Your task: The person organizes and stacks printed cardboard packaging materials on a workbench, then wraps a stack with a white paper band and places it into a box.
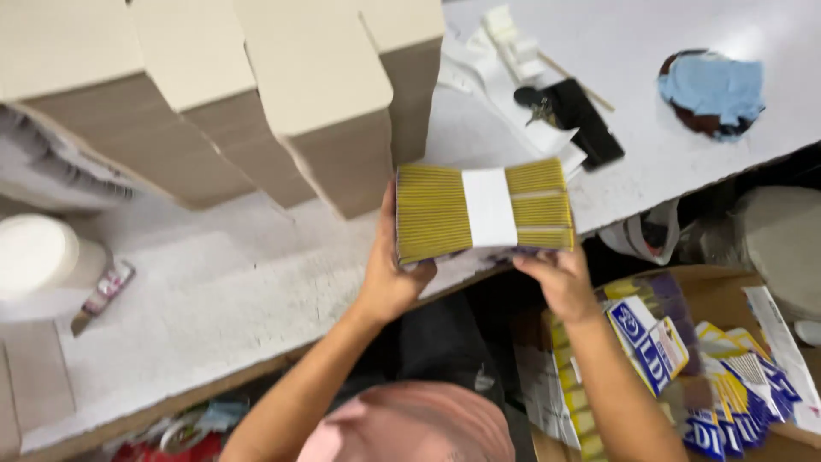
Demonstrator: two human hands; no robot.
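Fingers of the left hand (389, 278) and right hand (560, 278) are closed around a banded yellow bundle (483, 210), held above the bench (256, 282) edge; more flat packs (727, 385) fill the carton below.

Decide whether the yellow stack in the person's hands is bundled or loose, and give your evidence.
Bundled. A white paper band wraps the middle of the yellow stack, with the edges lined up evenly between left hand and right hand.
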